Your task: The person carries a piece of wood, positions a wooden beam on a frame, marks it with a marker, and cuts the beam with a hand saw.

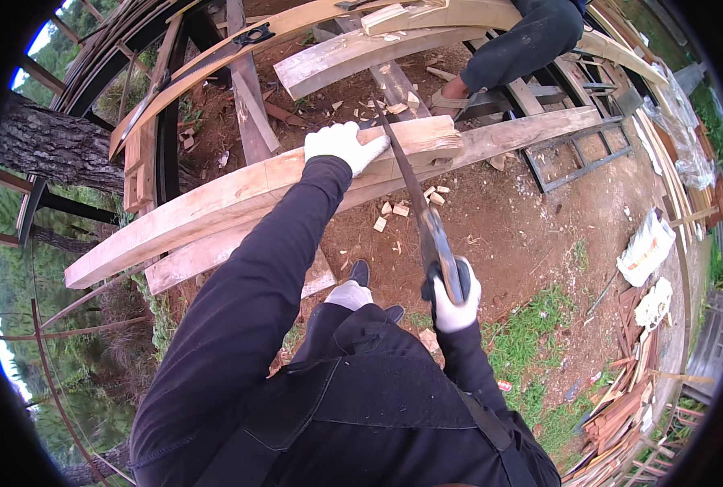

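A handsaw (411, 183) runs up and away from me, its blade lying across the right part of a thick curved wooden beam (215, 199). My right hand (456, 299), in a white glove with dark parts, is closed round the saw's handle. Just left of the blade, my left hand (341, 148) in a white glove grips the beam's top, its thumb close to the steel. How deep the blade sits in the wood I cannot tell. Beneath the beam lies a second long timber (507, 138), reaching further right.
Small wood offcuts (390, 213) lie on the brown ground below the cut. Another person's bent leg (524, 45) is beyond the beam at upper right. More curved timbers (337, 61) lie at the back. A black metal frame (580, 154) and a white sack (647, 247) are on the right.
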The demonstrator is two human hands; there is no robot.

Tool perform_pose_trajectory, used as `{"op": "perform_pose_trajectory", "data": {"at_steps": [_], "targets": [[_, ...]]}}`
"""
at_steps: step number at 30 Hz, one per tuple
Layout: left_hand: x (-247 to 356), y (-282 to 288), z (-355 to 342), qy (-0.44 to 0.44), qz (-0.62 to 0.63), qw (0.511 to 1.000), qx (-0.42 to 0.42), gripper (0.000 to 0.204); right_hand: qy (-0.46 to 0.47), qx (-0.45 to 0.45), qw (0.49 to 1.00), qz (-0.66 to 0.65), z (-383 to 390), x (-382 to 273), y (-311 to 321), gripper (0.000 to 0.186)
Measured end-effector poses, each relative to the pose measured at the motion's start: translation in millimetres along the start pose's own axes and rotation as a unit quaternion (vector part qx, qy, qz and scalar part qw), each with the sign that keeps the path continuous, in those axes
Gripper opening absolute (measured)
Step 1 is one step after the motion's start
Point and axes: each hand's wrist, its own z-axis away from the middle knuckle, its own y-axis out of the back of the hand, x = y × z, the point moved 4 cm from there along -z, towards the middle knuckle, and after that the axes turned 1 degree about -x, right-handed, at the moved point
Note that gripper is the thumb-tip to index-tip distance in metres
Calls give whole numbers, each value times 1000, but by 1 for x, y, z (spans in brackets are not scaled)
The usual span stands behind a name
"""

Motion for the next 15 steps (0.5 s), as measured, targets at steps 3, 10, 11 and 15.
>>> {"op": "perform_pose_trajectory", "data": {"at_steps": [3, 10, 11, 15], "targets": [[-7, -1, 0, 2, 9, 1000, 1, 80, 50, -11, 999, 8, 21, 2, 10, 20], [10, 0, -3, -16, 6, 1000, -4, 80, 68, -9, 996, 54, -92, -3, -38, 20], [14, -2, 0, -20, 16, 1000, 1, 80, 74, 2, 994, 75, -82, 0, -31, 19], [3, 0, 2, 3, 11, 1000, 1, 81, 54, 10, 996, 66, -6, 8, -1, 18]]}}
